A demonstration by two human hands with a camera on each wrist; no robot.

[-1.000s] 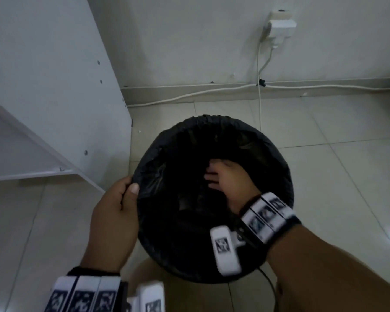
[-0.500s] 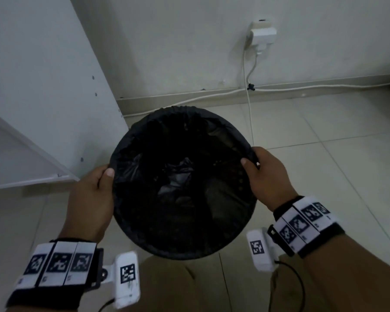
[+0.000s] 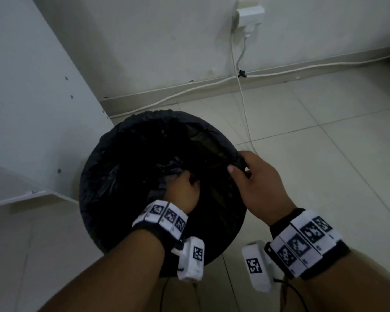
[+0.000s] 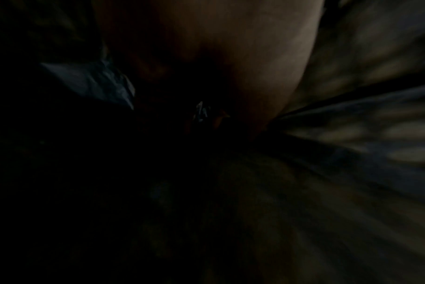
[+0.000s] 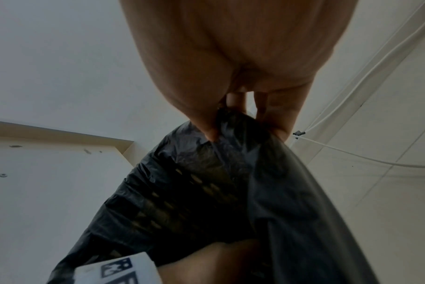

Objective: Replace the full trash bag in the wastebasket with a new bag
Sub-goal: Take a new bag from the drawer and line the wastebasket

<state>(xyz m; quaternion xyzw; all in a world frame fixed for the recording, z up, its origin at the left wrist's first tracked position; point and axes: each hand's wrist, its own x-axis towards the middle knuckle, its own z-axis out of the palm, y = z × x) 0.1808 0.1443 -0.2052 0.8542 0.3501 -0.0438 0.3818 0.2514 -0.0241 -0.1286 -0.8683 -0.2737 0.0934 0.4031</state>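
Observation:
A round wastebasket (image 3: 92,167) stands on the floor, lined with a black trash bag (image 3: 122,176) folded over its rim. My left hand (image 3: 185,190) is down inside the basket, its fingers curled into the crumpled plastic and mostly hidden. The left wrist view is dark; folds of the bag (image 4: 352,115) run in towards my left hand (image 4: 230,67). My right hand (image 3: 239,170) pinches the bag's edge on the right side of the rim, thumb inside and fingers outside. From the right wrist, my right hand (image 5: 243,123) holds bunched black plastic (image 5: 206,182).
A white cabinet (image 3: 32,109) stands close on the basket's left. Behind it is the wall with a plugged socket (image 3: 249,14), and white cables (image 3: 241,91) run along the baseboard and across the tiled floor (image 3: 324,154) on the right.
My left hand left the rim's left side and went down into the basket. My right hand, inside the basket a second ago, now holds the right rim.

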